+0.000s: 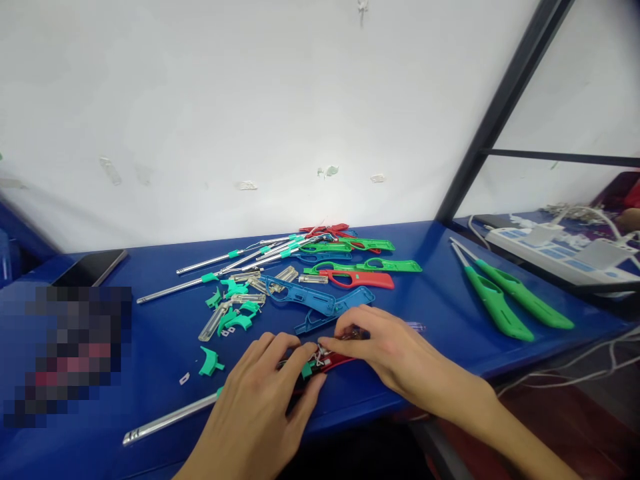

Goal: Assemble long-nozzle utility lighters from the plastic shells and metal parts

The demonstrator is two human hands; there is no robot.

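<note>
Near the front edge of the blue table, a red lighter shell (341,361) lies with small parts and white wires inside. My left hand (267,380) is closed around its left part, by a green trigger piece (307,371) and a silver tube (170,418) that points left. The fingers of my right hand (380,340) pinch at the shell's right part; what lies between the fingertips is mostly hidden. Just behind are blue shell halves (310,298), clear fuel tanks (213,323) and loose green triggers (211,361).
Silver tubes (175,291) and red and green shells (370,279) lie farther back. Two green lighters (500,310) rest at the right. A phone (93,267) is at the back left. Beyond a black frame (475,167) stand power strips (555,257) and cables.
</note>
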